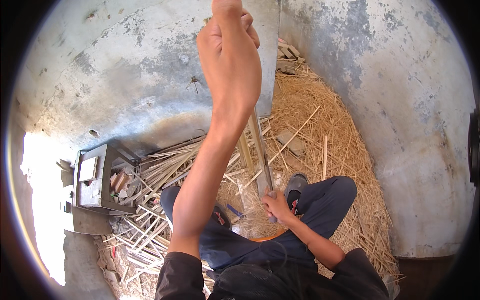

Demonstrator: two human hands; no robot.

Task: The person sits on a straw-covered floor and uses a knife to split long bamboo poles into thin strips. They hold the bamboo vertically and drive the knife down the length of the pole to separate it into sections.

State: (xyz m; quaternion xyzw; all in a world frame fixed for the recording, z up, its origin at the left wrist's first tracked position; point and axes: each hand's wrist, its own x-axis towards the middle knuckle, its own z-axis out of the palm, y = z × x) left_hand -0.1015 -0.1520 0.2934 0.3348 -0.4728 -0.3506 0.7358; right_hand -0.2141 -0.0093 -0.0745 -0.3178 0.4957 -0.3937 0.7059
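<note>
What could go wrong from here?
1. The right hand grips a knife-like tool beside the right shoe; a slip might hit that shoe.
2. The raised left hand seems closed on a pale strip, with the grip partly hidden; if it loosened, the strip could whip.
3. Loose shavings lie close around the feet; footing may be slippery when standing.

"How's your knife [269,176]?"
"I grip its greyish handle [272,194]; the slim blade [266,167] points away from me."
"The strips [245,152]?"
"I see 2, pale and long, slanting near the blade."
</note>
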